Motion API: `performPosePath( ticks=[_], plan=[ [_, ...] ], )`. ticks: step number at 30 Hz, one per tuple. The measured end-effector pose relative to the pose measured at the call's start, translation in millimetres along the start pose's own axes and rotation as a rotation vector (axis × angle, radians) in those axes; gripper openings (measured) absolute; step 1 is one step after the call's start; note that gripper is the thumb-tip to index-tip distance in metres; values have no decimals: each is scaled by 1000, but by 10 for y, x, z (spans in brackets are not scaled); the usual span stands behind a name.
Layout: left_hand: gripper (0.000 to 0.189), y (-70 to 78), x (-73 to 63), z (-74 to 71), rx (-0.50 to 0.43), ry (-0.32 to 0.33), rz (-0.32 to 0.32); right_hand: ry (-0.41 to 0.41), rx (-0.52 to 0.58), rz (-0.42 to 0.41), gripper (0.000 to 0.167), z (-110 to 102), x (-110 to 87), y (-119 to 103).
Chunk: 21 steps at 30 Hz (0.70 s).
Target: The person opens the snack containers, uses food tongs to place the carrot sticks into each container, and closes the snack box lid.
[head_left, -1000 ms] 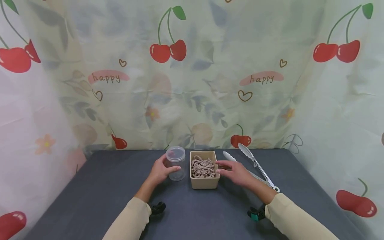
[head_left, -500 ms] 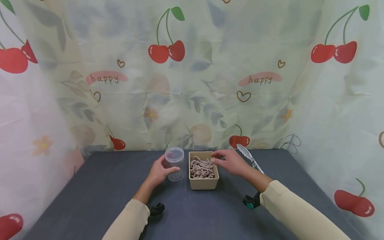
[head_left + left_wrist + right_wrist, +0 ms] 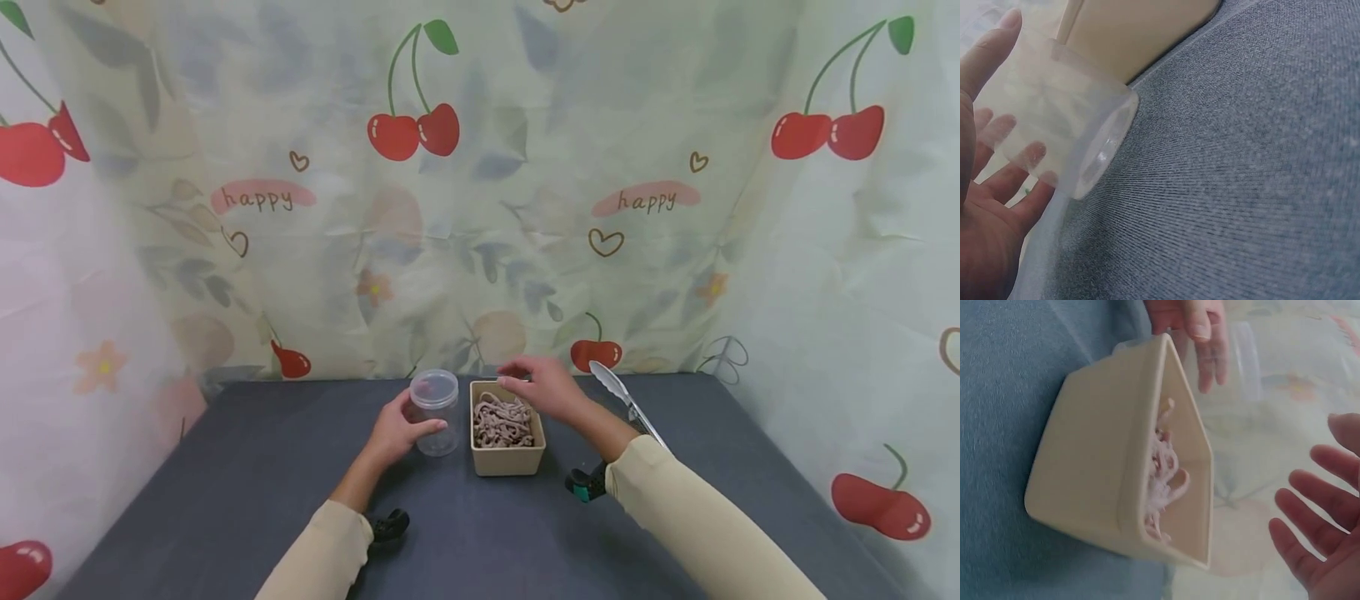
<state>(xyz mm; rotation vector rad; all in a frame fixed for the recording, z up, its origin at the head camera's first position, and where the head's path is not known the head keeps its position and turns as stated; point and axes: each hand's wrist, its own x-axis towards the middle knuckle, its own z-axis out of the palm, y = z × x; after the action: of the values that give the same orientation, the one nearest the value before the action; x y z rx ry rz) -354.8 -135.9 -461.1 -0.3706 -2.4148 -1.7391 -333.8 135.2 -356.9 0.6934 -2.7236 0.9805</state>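
Observation:
A clear plastic jar (image 3: 438,417) stands upright on the dark cloth, with a clear band round its top. My left hand (image 3: 393,432) holds it from the left, thumb in front and fingers behind; the fingertips (image 3: 1035,153) show through its wall in the left wrist view. Just right of the jar sits a beige rectangular box (image 3: 506,462) holding a tangle of brownish-grey, cord-like strands (image 3: 501,421). Above the box's far right part hovers my right hand (image 3: 546,386). Its fingers (image 3: 1313,506) are spread and hold nothing, apart from the box in the right wrist view.
Metal tongs (image 3: 633,404) lie right of the box, partly hidden behind my right forearm. A patterned curtain (image 3: 480,208) hangs along the back edge of the dark table cloth (image 3: 480,542) and down both sides.
My right hand has moved left and up, from beside the box's right wall to above its far right part. The left hand and jar stay in place.

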Motion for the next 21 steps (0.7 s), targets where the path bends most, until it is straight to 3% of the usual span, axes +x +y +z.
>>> performPosePath(
  ticks=[8,14,16,21],
  plan=[
    [70,-35,10,10,-15,6,4,50,82,-34,29,236,111,-122],
    [66,-33,-4,-4,-4,-9,-11,-25,134,-19,46,337,181,-220],
    [66,3,-21,-7,-6,-11,-8,-44,155,2,50,371,209,-237],
    [64,284,-151,-40,7,-37,30,-61,165,26,54,487,287,-247]
  ],
)
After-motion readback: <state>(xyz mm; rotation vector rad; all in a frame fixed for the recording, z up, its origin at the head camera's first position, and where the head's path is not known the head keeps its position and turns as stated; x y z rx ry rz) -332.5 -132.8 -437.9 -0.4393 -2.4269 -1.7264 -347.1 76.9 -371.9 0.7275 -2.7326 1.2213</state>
